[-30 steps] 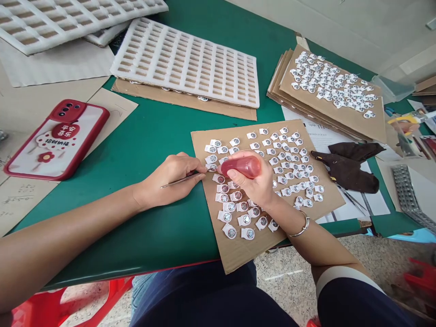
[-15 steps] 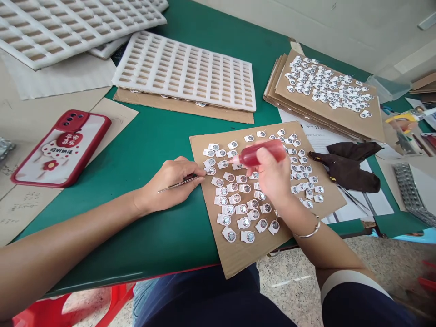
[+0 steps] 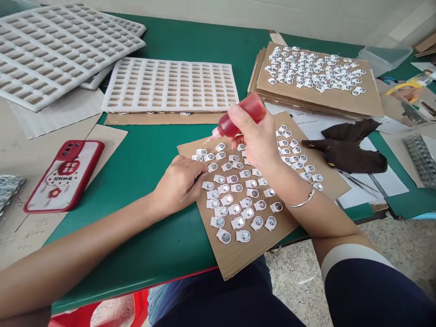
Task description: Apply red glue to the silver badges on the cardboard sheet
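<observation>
In the head view, my right hand (image 3: 257, 136) wraps round a red squeeze bottle (image 3: 235, 117) with a pink cap and a thin needle tip. The bottle is tilted, its tip pointing down-left above the upper left of a cardboard sheet (image 3: 229, 262). Rows of small round silver pieces on white tabs (image 3: 235, 209) cover that sheet. My left hand (image 3: 180, 181) rests at the sheet's left edge, closed on thin metal tweezers (image 3: 190, 187). Its fingertips are beside one of the pieces. The tweezers' points are mostly hidden by the fingers.
White foam grids (image 3: 170, 84) lie at the back left, one on cardboard. A stack of cardboard sheets (image 3: 369, 97) with more silver pieces stands at the back right. A phone (image 3: 64, 177) lies left; dark cloth (image 3: 357, 152) and spare tweezers (image 3: 357, 180) lie right on paper.
My right hand has lifted the bottle up and left, tilting it more steeply, so its tip is now over the upper left pieces. My left hand keeps the tweezers near the sheet's edge. The view has shifted.
</observation>
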A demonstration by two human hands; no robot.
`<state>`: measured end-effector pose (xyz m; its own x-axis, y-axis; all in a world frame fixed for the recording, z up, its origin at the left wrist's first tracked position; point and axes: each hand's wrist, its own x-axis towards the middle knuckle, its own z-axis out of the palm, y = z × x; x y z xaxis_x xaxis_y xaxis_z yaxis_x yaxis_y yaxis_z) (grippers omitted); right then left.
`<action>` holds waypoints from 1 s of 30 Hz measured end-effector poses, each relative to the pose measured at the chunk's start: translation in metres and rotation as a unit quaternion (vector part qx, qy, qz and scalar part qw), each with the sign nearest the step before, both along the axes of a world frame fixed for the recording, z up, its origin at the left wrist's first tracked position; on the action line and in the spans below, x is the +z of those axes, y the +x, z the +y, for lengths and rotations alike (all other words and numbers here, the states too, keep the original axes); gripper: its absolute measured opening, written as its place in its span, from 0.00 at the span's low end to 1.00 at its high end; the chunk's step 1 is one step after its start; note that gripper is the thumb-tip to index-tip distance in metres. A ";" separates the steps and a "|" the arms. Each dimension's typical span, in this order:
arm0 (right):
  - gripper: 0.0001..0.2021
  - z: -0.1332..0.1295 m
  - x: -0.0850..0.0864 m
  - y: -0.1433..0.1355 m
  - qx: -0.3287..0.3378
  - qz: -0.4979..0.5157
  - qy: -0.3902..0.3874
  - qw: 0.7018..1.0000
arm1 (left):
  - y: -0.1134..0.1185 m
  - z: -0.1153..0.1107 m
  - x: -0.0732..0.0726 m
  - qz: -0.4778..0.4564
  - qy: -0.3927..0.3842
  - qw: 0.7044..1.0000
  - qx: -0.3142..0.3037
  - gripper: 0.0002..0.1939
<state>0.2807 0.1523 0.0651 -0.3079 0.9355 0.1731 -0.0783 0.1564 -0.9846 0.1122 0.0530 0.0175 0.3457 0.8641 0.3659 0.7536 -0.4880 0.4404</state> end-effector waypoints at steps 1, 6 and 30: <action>0.20 -0.001 -0.001 0.000 0.003 0.000 0.004 1.000 | 0.001 0.001 -0.002 0.004 -0.001 1.000 0.014 0.06; 0.20 0.003 -0.002 0.013 -0.010 0.007 0.017 1.000 | 0.006 0.003 -0.005 -0.089 -0.036 0.992 0.081 0.06; 0.15 0.001 0.024 0.026 -0.010 0.142 0.029 0.989 | 0.016 0.014 -0.003 -0.107 -0.069 0.991 0.045 0.07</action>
